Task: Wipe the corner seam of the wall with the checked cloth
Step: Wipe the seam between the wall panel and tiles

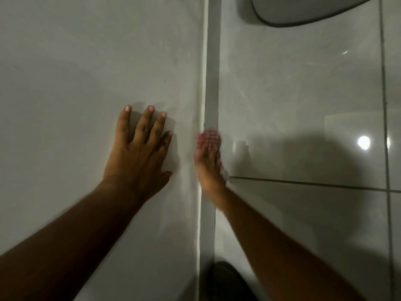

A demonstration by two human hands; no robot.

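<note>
- Along the middle of the view ran the corner seam (211, 83), a narrow, flat, grey vertical strip with a pale white bead of sealant down its left edge
- To its left stood a smooth, matt, off-white wall panel (86, 61) with faint streaks; to its right were glossy grey tiles (293, 105) with thin dark grout lines, shiny enough to mirror a round lamp glare
- At the top right showed the curved, dark-rimmed edge of a white rounded fixture (293, 14); what it was could not be told
- At the bottom edge, just right of the seam, sat a dark rounded shape (227, 281), too dim to identify
- Nothing stood between the hands and the seam; both bare forearms reached up from the lower corners
- The left hand (138, 153) lay flat and fully open against the matt panel, fingers spread, holding nothing, a little apart from the seam
- The right hand (209, 164), blurred, was pressed on the seam with its fingers stretched out and close together
- The checked cloth (208, 137), red and white and soft-looking, sat bunched under the right fingertips, against the seam; blur hid how tightly it was gripped
</note>
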